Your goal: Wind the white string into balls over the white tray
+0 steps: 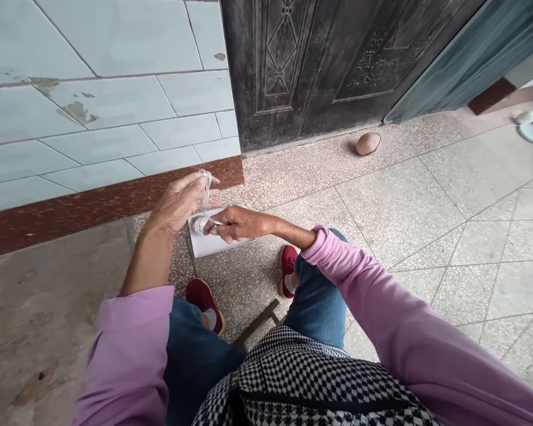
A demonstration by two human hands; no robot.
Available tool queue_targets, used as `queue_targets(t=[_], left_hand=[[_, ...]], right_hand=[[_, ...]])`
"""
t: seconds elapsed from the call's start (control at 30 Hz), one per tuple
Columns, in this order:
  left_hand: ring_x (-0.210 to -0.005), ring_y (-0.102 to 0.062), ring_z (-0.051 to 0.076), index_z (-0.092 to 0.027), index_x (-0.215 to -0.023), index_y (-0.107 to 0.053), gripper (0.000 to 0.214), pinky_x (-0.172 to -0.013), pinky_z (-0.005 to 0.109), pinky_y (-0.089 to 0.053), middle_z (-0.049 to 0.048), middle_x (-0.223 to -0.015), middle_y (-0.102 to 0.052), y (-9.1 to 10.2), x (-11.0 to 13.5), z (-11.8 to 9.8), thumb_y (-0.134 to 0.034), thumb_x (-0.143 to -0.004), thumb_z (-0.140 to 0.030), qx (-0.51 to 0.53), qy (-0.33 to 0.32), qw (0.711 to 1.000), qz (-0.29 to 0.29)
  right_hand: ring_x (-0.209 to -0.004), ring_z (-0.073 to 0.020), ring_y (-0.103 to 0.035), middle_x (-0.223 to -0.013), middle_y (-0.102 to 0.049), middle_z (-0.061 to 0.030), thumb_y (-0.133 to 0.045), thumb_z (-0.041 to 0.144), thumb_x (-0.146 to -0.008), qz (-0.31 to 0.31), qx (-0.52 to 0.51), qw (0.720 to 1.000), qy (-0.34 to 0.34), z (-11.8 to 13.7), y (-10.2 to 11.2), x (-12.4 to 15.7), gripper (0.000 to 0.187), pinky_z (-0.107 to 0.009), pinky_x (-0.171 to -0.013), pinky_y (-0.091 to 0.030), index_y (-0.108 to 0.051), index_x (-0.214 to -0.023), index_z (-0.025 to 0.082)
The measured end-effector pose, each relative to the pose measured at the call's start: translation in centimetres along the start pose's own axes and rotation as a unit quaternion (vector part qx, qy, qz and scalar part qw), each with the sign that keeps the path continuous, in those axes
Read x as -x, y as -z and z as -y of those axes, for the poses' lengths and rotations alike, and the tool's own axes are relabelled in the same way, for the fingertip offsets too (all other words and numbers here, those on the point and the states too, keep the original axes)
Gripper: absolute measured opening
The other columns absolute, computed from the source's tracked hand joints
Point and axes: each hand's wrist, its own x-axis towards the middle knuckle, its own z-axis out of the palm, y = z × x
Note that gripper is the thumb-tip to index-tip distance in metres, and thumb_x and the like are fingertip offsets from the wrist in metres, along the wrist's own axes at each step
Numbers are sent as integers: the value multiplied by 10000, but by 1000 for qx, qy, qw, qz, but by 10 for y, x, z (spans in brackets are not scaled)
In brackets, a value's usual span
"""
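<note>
My left hand [175,201] is raised over the near end of a white flat box or pad [204,245] on the floor. A strand of white string [206,188] runs from its fingertips downward, and the hand is closed on it while some fingers stay stretched out. My right hand [237,223] is low over the white box, fingers bent together around white string. A small wound ball of white string [199,224] sits right at its fingertips. Whether the ball rests on the box or is held just above it, I cannot tell.
Ahead stand a tiled wall [115,106] with brown skirting and a dark carved door [311,65]. A rounded pinkish object [368,144] lies by the door. Slippers [530,124] are at far right. A stool's wooden bar [260,322] shows between my legs, near my red shoes [204,302].
</note>
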Motion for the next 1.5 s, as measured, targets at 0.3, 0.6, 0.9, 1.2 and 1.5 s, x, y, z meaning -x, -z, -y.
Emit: queue_targets(t=[0.3, 0.6, 0.9, 1.2, 1.5], left_hand=[[-1281, -923, 385, -128, -1294, -881, 466, -1120, 616, -846, 203, -1353, -911, -9, -3, 13, -1106, -1063, -465, 10, 77, 995, 67], [-1350, -947, 481, -125, -1150, -843, 595, -1038, 586, -881, 247, -1359, -905, -9, 7, -1, -1166, -1018, -608, 56, 59, 986, 148], [-1089, -995, 355, -170, -1136, -824, 543, -670, 283, -792, 200, -1425, -923, 14, 11, -13, -1120, -1045, -616, 92, 0, 991, 98], [-1754, -725, 271, -316, -1312, -824, 407, -939, 206, -705, -67, -1664, -883, 56, 36, -32, -825, -1229, -714, 129, -171, 967, -140], [-1780, -633, 128, -304, -1357, -737, 364, -1204, 188, -608, -87, -1725, -844, 88, 39, -24, -525, -1410, -594, 148, -142, 957, -205]], right_hand=[[-770, -141, -473, -789, -586, 32, -793, 228, -1353, -228, 8, 973, -18, -16, 61, 2, 433, -258, -680, -393, -629, -953, 212], [-736, -121, -439, -800, -561, 60, -885, 358, -1340, -268, -94, 959, 17, -17, 55, -16, 532, -225, -647, -393, -549, -943, 247], [-814, -173, -636, -820, -663, 25, -799, 234, -1366, -226, -105, 968, -13, -23, 41, -23, 395, -224, -755, -592, -655, -998, 234], [-765, -129, -716, -782, -781, -4, -611, -38, -1327, -2, 11, 990, -141, -36, 13, -17, 489, -225, -852, -575, -741, -893, 144], [-580, -70, -417, -648, -457, 135, -714, 463, -1420, -124, -189, 974, -32, -4, 90, 43, 465, -200, -639, -440, -828, -1106, 140]])
